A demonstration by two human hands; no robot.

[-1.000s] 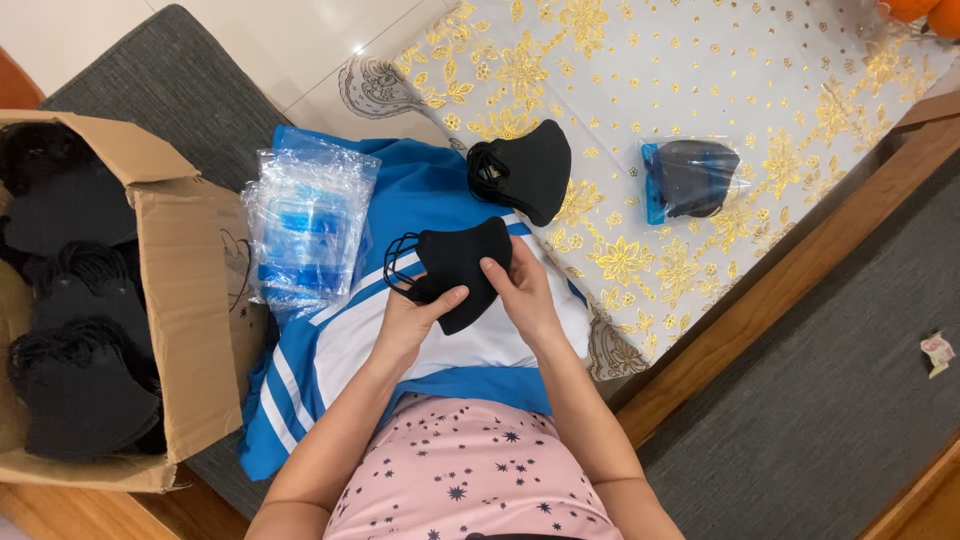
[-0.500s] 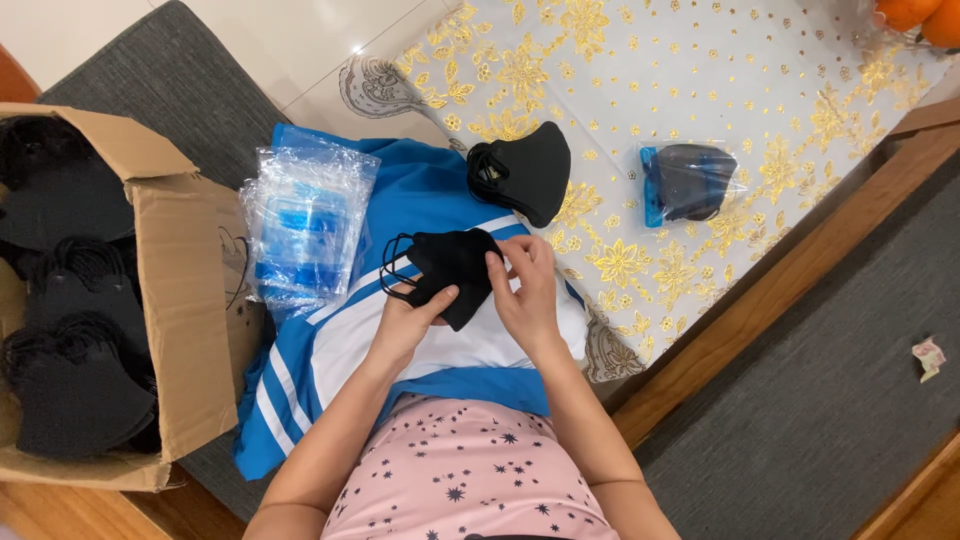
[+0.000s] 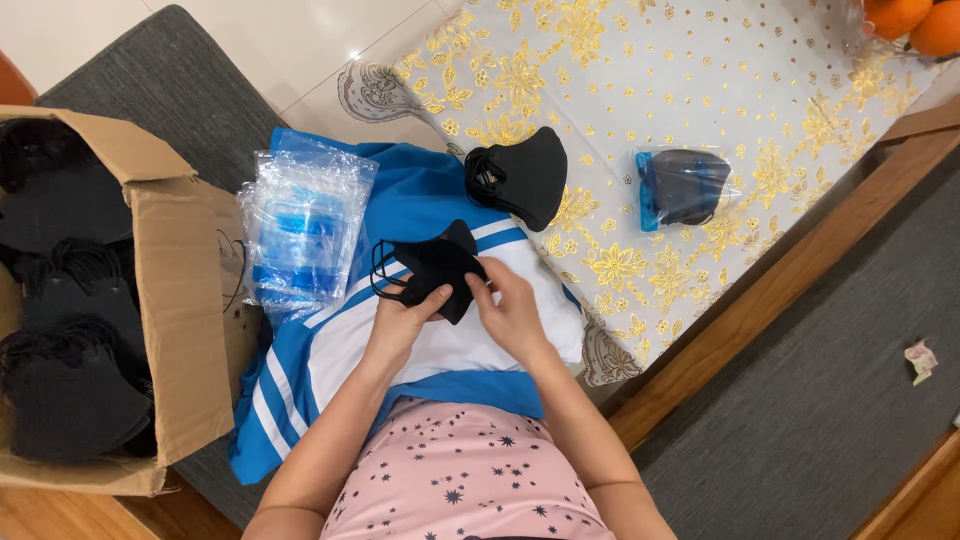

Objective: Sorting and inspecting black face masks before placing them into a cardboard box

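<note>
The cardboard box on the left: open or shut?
Open. The cardboard box has its flaps folded outward, exposing stacks of black masks inside.

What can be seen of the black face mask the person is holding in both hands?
The black face mask looks like soft matte cloth, folded flat along its middle into a curved, pointed shape. Thin black ear loops hang out at its left side. It lies tilted over a blue and white garment on the person's lap. The left hand grips its lower edge from beneath, thumb on top; the right hand pinches its right edge with the fingertips. It touches nothing else clearly visible.
</note>
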